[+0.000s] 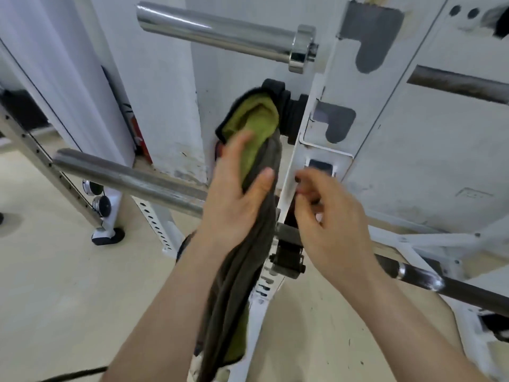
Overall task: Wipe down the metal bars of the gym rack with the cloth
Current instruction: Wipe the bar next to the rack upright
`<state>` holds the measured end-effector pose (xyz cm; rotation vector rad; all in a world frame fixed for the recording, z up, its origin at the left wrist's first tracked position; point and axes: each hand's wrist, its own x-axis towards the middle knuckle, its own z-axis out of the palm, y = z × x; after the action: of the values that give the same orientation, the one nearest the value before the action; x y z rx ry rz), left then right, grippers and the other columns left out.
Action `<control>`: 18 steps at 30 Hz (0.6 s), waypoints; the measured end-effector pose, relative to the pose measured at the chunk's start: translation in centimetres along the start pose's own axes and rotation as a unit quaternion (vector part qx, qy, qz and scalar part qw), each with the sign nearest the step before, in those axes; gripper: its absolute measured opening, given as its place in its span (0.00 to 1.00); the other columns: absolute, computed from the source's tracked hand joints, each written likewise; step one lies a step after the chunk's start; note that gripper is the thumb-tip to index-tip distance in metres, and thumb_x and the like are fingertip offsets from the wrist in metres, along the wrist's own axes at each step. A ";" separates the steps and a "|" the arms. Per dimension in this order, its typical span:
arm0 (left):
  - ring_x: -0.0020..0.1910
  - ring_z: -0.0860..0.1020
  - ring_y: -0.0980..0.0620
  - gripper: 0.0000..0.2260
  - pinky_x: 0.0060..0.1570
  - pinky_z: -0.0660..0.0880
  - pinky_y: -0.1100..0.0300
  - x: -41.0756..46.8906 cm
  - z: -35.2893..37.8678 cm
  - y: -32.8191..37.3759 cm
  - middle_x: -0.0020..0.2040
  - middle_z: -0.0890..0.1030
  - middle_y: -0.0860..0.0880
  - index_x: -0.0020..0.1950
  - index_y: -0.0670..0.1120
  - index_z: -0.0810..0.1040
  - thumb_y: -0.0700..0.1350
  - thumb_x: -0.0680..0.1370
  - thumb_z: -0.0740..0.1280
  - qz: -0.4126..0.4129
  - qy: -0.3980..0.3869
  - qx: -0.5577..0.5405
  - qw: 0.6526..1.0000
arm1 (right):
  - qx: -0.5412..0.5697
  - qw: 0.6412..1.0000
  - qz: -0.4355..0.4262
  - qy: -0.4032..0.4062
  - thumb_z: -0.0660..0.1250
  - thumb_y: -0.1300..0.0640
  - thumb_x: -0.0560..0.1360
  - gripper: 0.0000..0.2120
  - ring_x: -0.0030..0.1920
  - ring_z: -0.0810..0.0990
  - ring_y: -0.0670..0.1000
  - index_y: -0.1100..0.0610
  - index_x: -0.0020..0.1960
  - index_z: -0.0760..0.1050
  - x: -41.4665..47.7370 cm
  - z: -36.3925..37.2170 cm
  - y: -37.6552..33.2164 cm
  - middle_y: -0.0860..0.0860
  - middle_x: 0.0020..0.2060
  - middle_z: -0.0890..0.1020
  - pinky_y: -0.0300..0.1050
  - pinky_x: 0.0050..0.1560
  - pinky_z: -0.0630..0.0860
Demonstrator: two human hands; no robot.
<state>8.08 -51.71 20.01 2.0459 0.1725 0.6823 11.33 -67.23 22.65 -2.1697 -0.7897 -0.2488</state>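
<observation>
Beside the white upright [311,150], one cloth [259,125] (green inside, grey outside) is gripped by the left hand [237,199]. Two bars are seen at left: one chrome bar [214,31], one dull bar [129,180]. The right hand [330,224] is curled and blurred; its grip cannot be told.

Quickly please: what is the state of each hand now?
Left hand: grips the cloth.
Right hand: fingers curled near the white upright, blurred; cannot be told.
</observation>
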 end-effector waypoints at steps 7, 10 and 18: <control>0.46 0.74 0.46 0.16 0.44 0.70 0.53 -1.3 2.2 -3.9 0.47 0.77 0.49 0.53 0.56 0.81 0.56 0.80 0.54 0.008 -0.019 0.309 0.951 | -0.225 0.967 -0.031 -0.114 0.66 0.48 0.73 0.09 0.41 0.73 0.50 0.54 0.44 0.75 -2.4 3.9 1.9 0.48 0.40 0.73 0.42 0.35 0.69; 0.47 0.73 0.44 0.14 0.46 0.66 0.52 -0.4 -1.3 -6.3 0.44 0.76 0.49 0.47 0.54 0.82 0.55 0.78 0.57 -0.026 0.050 0.376 0.925 | -0.239 0.964 -0.038 -0.110 0.71 0.44 0.70 0.18 0.40 0.73 0.51 0.55 0.51 0.73 -2.2 4.2 2.0 0.50 0.43 0.72 0.42 0.33 0.69; 0.43 0.74 0.37 0.17 0.43 0.73 0.48 1.6 -7.0 -8.7 0.40 0.76 0.38 0.45 0.45 0.84 0.51 0.77 0.57 -0.145 0.116 0.394 0.900 | -0.262 0.958 -0.101 -0.061 0.74 0.50 0.69 0.13 0.32 0.75 0.51 0.54 0.51 0.80 -1.4 4.9 2.6 0.49 0.36 0.76 0.42 0.31 0.65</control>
<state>6.95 -41.14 16.27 2.6043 1.0147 0.7315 11.39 -65.51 17.21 -2.6171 -1.1159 -0.4774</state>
